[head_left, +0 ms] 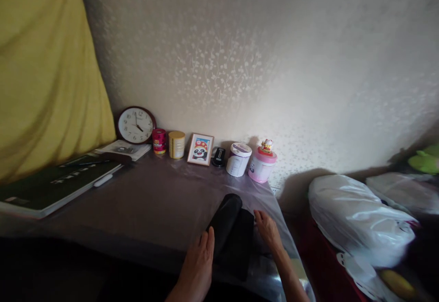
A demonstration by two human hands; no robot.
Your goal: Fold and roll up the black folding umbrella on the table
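Observation:
A black, partly rolled piece of what looks like cloth [224, 224] lies at the front right of the table. Its left side forms a thick roll, and a flat flap [240, 247] extends on the right. My left hand [199, 261] is closed against the roll's left side, fingers together, with the thumb hidden. At the upper right edge of the flap, my right hand [267, 229] has its fingers bent in a pinch on the edge. The lower end of the black cloth fades into shadow.
Along the wall stand a clock [136, 125], a pink can [159, 141], a yellow can [177, 145], a panda picture frame [200, 149], a black object [218, 157] and two tubs [239, 160]. A green book [61, 181] lies left. White plastic bags [356, 215] sit beyond the table's right edge.

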